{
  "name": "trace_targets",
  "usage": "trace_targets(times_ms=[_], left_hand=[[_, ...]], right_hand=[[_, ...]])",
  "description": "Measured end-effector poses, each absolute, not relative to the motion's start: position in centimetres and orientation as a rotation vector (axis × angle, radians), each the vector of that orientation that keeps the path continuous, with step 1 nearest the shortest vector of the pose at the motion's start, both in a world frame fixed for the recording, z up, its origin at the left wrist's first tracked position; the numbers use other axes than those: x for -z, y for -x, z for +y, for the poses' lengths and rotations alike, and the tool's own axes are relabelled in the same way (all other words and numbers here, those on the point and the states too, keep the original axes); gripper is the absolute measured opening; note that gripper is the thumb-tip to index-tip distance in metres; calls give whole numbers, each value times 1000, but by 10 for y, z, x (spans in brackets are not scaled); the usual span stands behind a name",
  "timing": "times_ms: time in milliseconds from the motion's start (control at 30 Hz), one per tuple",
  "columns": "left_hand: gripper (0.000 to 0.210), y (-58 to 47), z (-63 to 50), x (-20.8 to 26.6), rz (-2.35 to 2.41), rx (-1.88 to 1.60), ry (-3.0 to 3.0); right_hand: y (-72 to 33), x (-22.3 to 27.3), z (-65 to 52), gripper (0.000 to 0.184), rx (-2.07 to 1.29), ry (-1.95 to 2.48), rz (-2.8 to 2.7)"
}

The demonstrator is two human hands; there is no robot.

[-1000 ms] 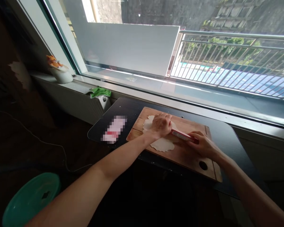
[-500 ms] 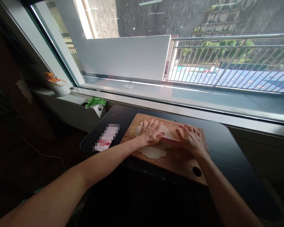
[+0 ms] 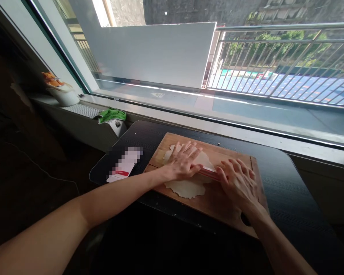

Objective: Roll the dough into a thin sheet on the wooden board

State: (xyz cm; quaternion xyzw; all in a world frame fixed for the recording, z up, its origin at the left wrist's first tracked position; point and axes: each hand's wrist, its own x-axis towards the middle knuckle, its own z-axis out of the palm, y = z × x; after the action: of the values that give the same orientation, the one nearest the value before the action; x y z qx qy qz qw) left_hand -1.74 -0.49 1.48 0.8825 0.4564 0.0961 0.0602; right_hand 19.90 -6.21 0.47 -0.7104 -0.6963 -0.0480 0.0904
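Left of the wooden board [image 3: 218,202]: 1 pinkish item [image 3: 129,162], pixelated, on the tabletop [image 3: 286,191]. Board's left half: 1 dough sheet [image 3: 186,189]; my left hand [image 3: 183,164] over it, fingers spread, palm on the left end of 1 red bar [image 3: 208,173]. Bar sits mid-board across the dough, long axis left-right, roughly parallel to the board's long edges. My right hand [image 3: 237,179], also splayed, covers its right end. Neither hand's nearer; neither wraps it. Pressure: can't tell.
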Motion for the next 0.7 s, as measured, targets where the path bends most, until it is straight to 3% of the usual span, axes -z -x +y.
trace_targets(times_ms=[200,433,600,700], left_hand=[[68,-4,47,-31,1527,-114,-2510],[68,13,5,-26,1358,-157,-2606],[70,0,43,-30,1515,-195,-2544],[72,1,41,-29,1555,-173,-2468]], right_hand=[[-208,-19,-6,61,-107,2330,-1928],[-205,-8,-43,65,24,2248,-2049],[-210,-17,-3,70,-164,2370,-1893],[-213,-12,-4,66,-110,2310,-1863]])
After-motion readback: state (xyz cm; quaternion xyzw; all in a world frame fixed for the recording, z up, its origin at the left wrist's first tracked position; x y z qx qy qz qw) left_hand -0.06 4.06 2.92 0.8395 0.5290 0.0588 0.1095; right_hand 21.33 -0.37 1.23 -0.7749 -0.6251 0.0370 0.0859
